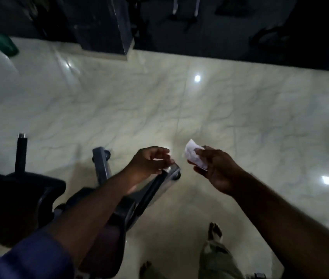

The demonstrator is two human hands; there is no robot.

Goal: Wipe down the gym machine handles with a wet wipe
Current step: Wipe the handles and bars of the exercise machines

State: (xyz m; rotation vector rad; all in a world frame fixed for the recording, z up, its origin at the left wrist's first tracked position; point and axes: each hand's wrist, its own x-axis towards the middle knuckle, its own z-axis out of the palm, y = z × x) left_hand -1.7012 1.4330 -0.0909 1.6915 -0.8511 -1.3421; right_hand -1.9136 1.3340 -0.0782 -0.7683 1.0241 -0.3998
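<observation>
A black machine handle [155, 185] with a silver end cap slants up from the machine toward the middle of the view. My left hand [149, 161] hovers right over that end cap with fingers loosely curled; I cannot see a grip on it. To its right, my right hand [218, 170] pinches a small white wet wipe [192, 154] between thumb and fingers, held apart from the handle. A second black handle [21, 153] with a silver cap stands upright at the left.
The machine's black pad [16, 194] and grey frame [101, 164] fill the lower left. Glossy marble floor [179, 101] lies ahead. Dark equipment [103, 25] lines the far edge, with a green object [4, 45] at top left. My foot [215, 232] is below.
</observation>
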